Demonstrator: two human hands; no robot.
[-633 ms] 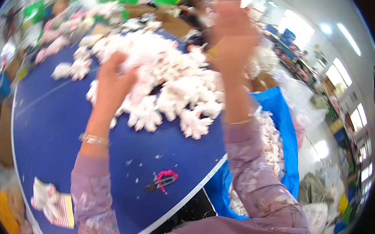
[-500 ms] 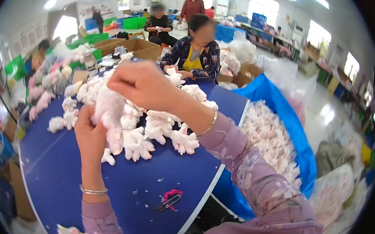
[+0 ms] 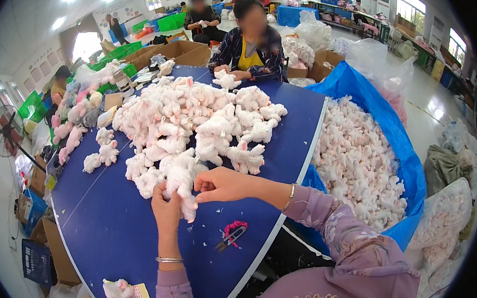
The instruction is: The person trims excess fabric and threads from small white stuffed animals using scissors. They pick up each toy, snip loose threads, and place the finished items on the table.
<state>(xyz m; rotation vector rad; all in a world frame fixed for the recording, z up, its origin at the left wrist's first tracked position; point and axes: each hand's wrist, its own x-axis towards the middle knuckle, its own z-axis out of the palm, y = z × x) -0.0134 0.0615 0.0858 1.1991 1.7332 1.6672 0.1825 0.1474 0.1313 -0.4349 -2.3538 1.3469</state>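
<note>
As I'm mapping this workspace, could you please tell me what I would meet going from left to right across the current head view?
Pedestal fan, white plush toy at lower left, left hand, thread snips, open blue bag, olive-green bundle.

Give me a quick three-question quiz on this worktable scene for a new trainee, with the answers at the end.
1. True or false: the person's left hand holds a white plush toy.
2. Fill in the blank: the large open bag to the right of the table is coloured ____.
3. Choose one. The small snips lie:
A) inside the bag
B) on the table
C) in the left hand

Key: 1. True. 2. Blue. 3. B.
</note>
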